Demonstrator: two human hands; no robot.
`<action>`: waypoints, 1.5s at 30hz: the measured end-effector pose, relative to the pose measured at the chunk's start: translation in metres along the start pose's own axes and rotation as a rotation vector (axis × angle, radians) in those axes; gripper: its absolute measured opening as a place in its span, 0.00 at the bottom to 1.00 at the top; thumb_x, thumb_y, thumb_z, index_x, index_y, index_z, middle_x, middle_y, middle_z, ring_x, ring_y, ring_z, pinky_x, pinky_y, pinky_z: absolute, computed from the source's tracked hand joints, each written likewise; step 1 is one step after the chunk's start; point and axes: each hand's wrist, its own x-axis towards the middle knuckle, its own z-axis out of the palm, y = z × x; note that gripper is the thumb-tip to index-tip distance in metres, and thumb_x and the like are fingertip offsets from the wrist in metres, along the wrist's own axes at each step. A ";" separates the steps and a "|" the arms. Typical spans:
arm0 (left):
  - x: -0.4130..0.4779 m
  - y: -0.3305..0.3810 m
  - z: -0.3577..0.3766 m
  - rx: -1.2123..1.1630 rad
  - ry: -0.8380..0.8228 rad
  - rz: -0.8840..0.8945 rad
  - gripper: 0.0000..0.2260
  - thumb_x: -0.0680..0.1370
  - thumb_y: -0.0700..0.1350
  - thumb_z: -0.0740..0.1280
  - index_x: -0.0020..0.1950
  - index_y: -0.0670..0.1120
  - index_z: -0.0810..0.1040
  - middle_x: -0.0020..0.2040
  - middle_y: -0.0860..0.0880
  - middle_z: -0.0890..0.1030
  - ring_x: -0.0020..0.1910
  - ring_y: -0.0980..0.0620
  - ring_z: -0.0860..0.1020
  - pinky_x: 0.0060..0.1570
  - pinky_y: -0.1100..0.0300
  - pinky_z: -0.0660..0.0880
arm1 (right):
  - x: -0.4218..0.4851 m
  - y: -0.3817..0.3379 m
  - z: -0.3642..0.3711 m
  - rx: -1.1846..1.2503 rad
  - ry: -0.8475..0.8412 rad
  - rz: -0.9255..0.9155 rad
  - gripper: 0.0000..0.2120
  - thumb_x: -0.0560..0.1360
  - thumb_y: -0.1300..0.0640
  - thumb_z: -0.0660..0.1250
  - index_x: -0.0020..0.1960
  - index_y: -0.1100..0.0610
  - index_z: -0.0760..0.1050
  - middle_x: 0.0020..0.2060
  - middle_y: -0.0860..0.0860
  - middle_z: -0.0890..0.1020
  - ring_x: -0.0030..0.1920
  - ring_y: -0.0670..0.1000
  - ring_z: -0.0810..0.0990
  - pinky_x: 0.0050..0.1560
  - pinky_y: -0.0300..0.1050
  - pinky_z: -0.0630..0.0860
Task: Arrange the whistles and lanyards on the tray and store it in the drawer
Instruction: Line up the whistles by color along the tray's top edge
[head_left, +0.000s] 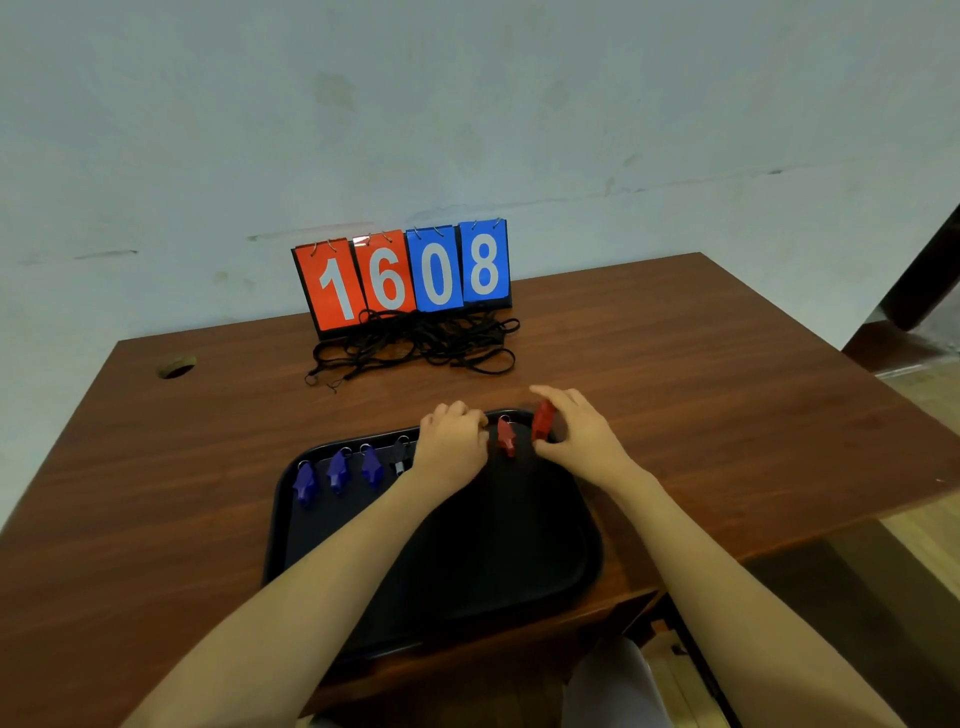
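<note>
A black tray (545, 551) lies on the wooden table near its front edge. Along the tray's far side stand three blue whistles (338, 470), a black whistle (399, 456) and a red whistle (506, 436) in a row. My right hand (582, 441) pinches a second red whistle (543, 419) at the tray's far right corner. My left hand (453, 442) rests with curled fingers over the row between the black and red whistles; what lies under it is hidden. A tangle of black lanyards (415, 343) lies on the table beyond the tray.
A flip scoreboard (402, 275) reading 1608 stands against the wall behind the lanyards. A round cable hole (176, 367) is at the table's (727, 389) far left. The table's right edge drops to a wooden floor.
</note>
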 end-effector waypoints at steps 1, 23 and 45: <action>-0.002 -0.005 0.003 0.072 -0.006 0.026 0.15 0.80 0.45 0.58 0.65 0.46 0.74 0.62 0.47 0.74 0.62 0.46 0.69 0.63 0.53 0.64 | 0.001 0.003 -0.001 -0.009 -0.015 0.014 0.29 0.70 0.54 0.71 0.69 0.45 0.67 0.60 0.47 0.72 0.61 0.49 0.72 0.64 0.47 0.70; -0.012 -0.005 0.024 0.301 -0.101 0.260 0.21 0.82 0.48 0.53 0.76 0.49 0.57 0.76 0.52 0.59 0.77 0.48 0.52 0.74 0.43 0.41 | 0.029 0.011 0.000 -0.228 -0.364 -0.042 0.28 0.70 0.56 0.71 0.67 0.44 0.67 0.67 0.47 0.69 0.72 0.52 0.58 0.71 0.62 0.55; -0.013 0.002 0.019 0.286 -0.109 0.252 0.20 0.82 0.44 0.53 0.74 0.49 0.60 0.74 0.52 0.63 0.77 0.50 0.53 0.71 0.37 0.36 | 0.031 0.005 0.004 -0.356 -0.301 -0.040 0.25 0.73 0.49 0.69 0.69 0.46 0.67 0.66 0.49 0.70 0.70 0.54 0.60 0.70 0.56 0.58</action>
